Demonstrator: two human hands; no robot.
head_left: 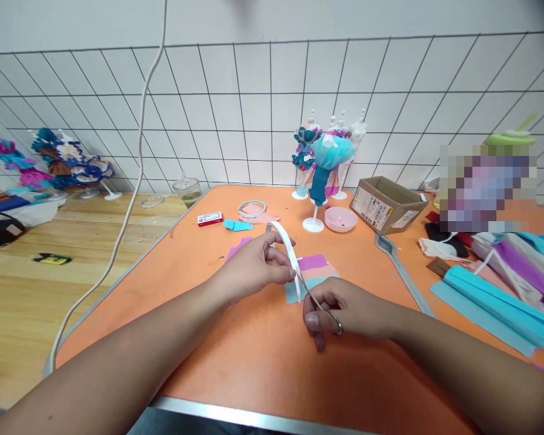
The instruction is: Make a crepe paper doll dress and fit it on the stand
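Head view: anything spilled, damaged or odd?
One oddity: at far right, a pixel block hides whatever is under the green lid. No spill or damage stands out; scissors and white tape look intact where visible.

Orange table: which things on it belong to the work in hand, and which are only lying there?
Work in hand:
white tape, in the left hand
scissors, in the right hand
probably the coloured pieces nearby

Apparently only lying there:
cardboard box
pink bowl
red-and-white box
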